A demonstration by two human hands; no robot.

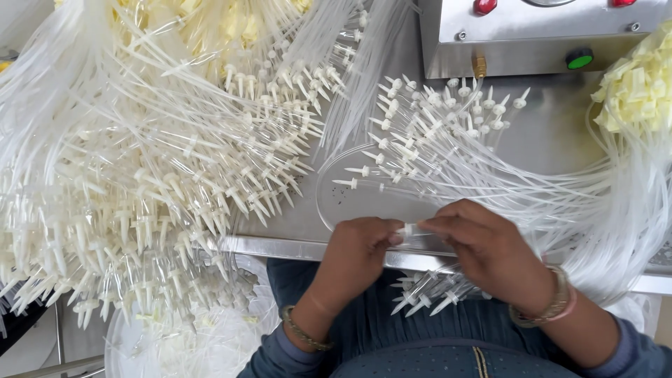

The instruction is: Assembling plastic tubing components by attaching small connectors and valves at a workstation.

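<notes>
Two hands are meeting at the table (294,245) edge: our left hand (357,252) and right hand (483,252) are each pinching one small white spike fitting (408,229) on its clear tube, both grips closed on it between fingertips. We are judging this to be a joining or seating step; the next move is calling for a straight, steady push. Finished pieces are lying bundled in our lap (427,294). A big heap of tubing (140,161) is crowding the left, another fan (448,119) is spreading before a metal machine (539,35).
</notes>
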